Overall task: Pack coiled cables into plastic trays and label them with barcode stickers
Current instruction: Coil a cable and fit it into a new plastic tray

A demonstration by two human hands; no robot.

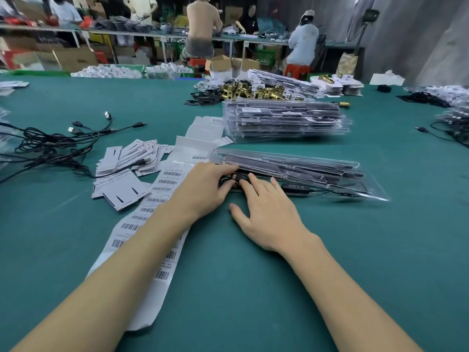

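Note:
A clear plastic tray (317, 174) lies open on the green table (241, 275), its lid raised over a black cable with an inline controller (297, 187). My left hand (205, 189) and my right hand (266, 214) meet at the tray's left end. Their fingertips press down on the coiled black cable (234, 179) there. A long strip of barcode stickers (152, 214) runs under my left forearm. Whether either hand pinches the cable is not clear.
A stack of packed trays (284, 120) stands behind. White printed cards (127, 171) lie left of the sticker strip, loose black cables (48, 146) further left. Brass parts (243, 91) and more trays sit at the back. Several people work at far benches.

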